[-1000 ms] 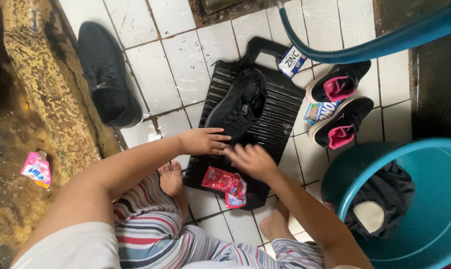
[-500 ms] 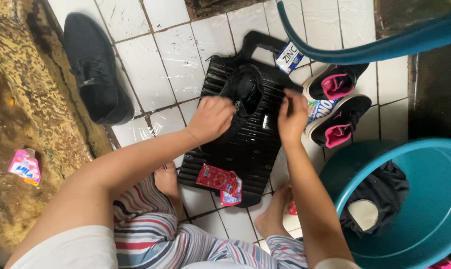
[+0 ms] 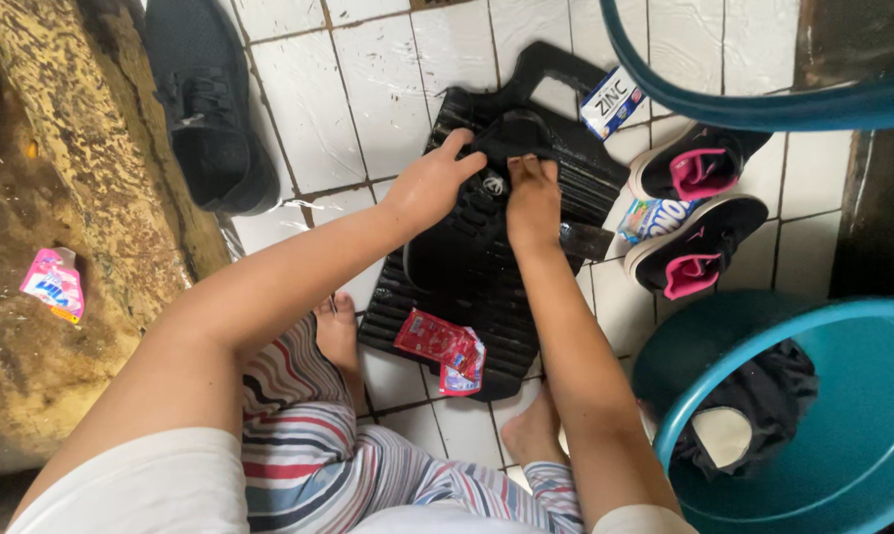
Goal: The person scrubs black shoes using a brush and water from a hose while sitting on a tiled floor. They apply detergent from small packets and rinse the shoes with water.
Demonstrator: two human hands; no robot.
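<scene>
On a wet white-tiled floor (image 3: 298, 119) lies a black ribbed washboard (image 3: 467, 297), and on its far end rests a black shoe (image 3: 486, 188) that both hands grip: the left hand (image 3: 429, 183) curls over its left side with a finger stretched onto the top, the right hand (image 3: 533, 203) presses down on its right side, fingers bent. Near them lie red sachets (image 3: 442, 346) on the board's near end; a second black shoe (image 3: 210, 109) sits far left, pink-lined shoes (image 3: 699, 213) right, a teal basin (image 3: 812, 415) near right.
</scene>
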